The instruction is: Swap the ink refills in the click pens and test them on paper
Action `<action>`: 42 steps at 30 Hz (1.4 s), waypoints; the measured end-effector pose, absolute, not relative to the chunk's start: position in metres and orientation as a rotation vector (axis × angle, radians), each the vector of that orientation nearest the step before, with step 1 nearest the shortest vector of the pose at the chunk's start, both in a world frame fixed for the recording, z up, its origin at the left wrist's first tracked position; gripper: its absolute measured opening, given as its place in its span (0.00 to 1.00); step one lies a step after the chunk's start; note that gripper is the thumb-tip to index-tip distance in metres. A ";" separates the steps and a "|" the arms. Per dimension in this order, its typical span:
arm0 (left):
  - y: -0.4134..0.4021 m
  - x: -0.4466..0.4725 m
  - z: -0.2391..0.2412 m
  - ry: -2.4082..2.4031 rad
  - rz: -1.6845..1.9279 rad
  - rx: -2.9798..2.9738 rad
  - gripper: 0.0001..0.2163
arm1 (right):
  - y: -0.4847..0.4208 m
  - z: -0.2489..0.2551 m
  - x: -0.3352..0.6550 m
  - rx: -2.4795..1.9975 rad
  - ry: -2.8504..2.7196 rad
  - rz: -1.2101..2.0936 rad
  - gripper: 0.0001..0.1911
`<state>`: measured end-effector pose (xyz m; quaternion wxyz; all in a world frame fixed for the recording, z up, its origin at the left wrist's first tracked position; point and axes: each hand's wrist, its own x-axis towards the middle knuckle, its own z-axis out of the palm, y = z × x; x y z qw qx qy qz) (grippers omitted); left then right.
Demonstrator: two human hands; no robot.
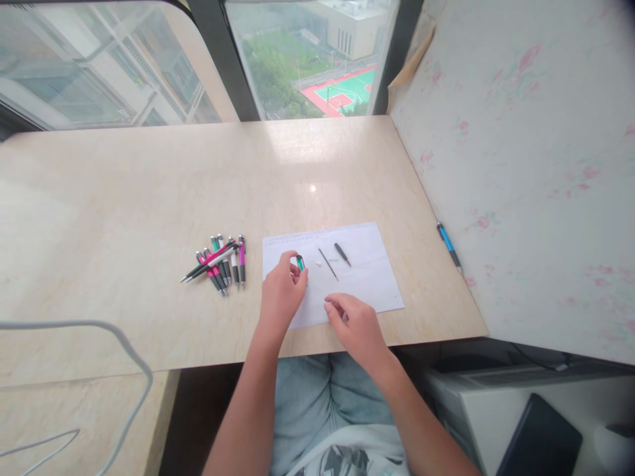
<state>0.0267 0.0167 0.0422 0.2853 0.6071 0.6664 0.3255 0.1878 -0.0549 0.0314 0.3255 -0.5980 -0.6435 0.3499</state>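
Note:
My left hand (pixel 284 289) pinches a green pen barrel (pixel 300 263) with a black clip over the left part of a white sheet of paper (pixel 367 284). Near the sheet's lower edge is my right hand (pixel 358 324), its fingers curled and the thumb tip close to the index finger; whatever they hold, if anything, is too small to make out. Between and beyond the hands lie a thin dark pen refill (pixel 328 264), a black pen grip section (pixel 342 254) and a small pale thin piece, perhaps a spring (pixel 333 260). Beside them rests a tiny white bit (pixel 318 264).
Several pens (pixel 218 266) in pink, black, white, green and purple lie piled left of the paper. A blue pen (pixel 449 247) rests along the papered wall at the right. A grey cable (pixel 124 344) loops over the table (pixel 124 231) at lower left. Windows stand behind.

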 end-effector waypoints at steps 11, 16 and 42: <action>0.036 0.030 0.037 1.898 0.619 1.927 0.15 | -0.056 0.031 0.195 -1.515 -1.645 0.934 0.12; 0.009 0.027 0.050 1.814 0.858 1.787 0.11 | -0.057 0.031 0.202 -1.497 -1.627 0.871 0.13; -0.069 0.046 0.016 1.270 0.831 1.829 0.09 | -0.065 0.008 0.207 -1.392 -1.822 0.684 0.19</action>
